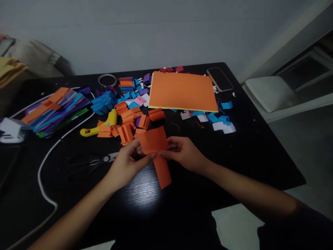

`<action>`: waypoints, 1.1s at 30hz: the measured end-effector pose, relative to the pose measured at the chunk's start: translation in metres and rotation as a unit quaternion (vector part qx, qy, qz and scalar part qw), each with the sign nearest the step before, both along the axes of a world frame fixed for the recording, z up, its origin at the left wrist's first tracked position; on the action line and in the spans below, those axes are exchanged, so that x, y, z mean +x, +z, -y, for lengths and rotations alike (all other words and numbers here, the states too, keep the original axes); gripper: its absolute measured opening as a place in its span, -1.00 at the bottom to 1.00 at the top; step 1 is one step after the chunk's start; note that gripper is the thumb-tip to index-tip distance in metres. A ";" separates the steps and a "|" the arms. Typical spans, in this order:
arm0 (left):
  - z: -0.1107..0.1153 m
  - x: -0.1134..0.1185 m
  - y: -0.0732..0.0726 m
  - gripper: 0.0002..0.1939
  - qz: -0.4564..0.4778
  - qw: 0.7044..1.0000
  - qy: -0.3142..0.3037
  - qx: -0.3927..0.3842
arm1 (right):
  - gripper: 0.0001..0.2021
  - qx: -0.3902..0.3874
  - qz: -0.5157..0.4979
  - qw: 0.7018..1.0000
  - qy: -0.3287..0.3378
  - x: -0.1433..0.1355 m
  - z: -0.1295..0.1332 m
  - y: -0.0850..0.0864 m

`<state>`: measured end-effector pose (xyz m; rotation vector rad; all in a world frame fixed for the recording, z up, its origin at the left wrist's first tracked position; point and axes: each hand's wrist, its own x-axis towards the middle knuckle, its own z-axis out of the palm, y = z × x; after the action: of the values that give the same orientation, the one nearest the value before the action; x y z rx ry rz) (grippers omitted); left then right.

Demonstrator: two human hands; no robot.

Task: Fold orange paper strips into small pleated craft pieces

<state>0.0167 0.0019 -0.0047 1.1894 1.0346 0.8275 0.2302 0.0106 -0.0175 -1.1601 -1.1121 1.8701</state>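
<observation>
1. Holding 1 piece of orange paper (153, 140) at the middle of the near side of the black desk (221, 180), between 2 hands; broad at the top, narrow below, angled down towards the near edge. Cannot tell if raised or touching the surface.
2. Left hand (127, 162): pinching the paper near the narrowing, thumb in front, other fingers partly hidden behind.
3. Right hand (186, 152): gripping the same paper from the opposite side, thumb across the front, fingers curled behind the edge.
4. Just beyond: scattered folded orange pieces (126, 133), next to a yellow glue gun (111, 119), with blue folded pieces (104, 101) past it.
5. Left of the left hand: scissors (106, 158), dark-handled, lying flat, blades partly hidden by the hand.
6. Far left: a fanned bundle of coloured strips (57, 107), near a looping white cable (39, 175).
7. Farther back: a large orange sheet (183, 91), yellow showing along its edges; a phone (220, 79) by its right corner.
8. Right of centre: blue and white scraps (224, 126), lying loose.
</observation>
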 end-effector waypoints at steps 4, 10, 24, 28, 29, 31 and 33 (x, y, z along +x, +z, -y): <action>0.001 0.001 0.001 -0.66 -0.032 0.999 0.041 -0.004 | -0.56 0.011 0.019 0.998 -0.055 -0.001 0.002 0.003; 0.004 0.006 0.003 -0.71 -0.023 0.998 0.056 -0.014 | -0.56 0.014 0.027 0.998 -0.050 -0.002 0.002 0.007; -0.015 -0.014 0.011 -0.81 -0.068 0.997 0.028 0.039 | -0.80 0.074 0.097 0.993 -0.003 0.002 -0.001 0.005; -0.016 -0.018 0.004 -0.86 -0.102 0.993 0.010 0.056 | -0.82 0.074 0.103 0.992 0.004 0.002 0.000 0.006; -0.016 -0.020 0.003 -0.86 -0.107 0.993 0.005 0.058 | -0.82 0.070 0.104 0.992 0.002 0.002 0.000 0.006; -0.018 -0.024 0.002 -0.86 -0.113 0.992 -0.006 0.064 | -0.82 0.069 0.104 0.992 0.000 0.002 -0.001 0.008; -0.020 -0.027 0.003 -0.86 -0.116 0.990 -0.020 0.071 | -0.85 0.078 0.096 0.992 0.002 0.003 -0.001 0.009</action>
<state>-0.0103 0.0216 -0.0018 1.4503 1.1498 0.7530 0.2330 0.0119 -0.0088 -1.2674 -1.3420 1.6686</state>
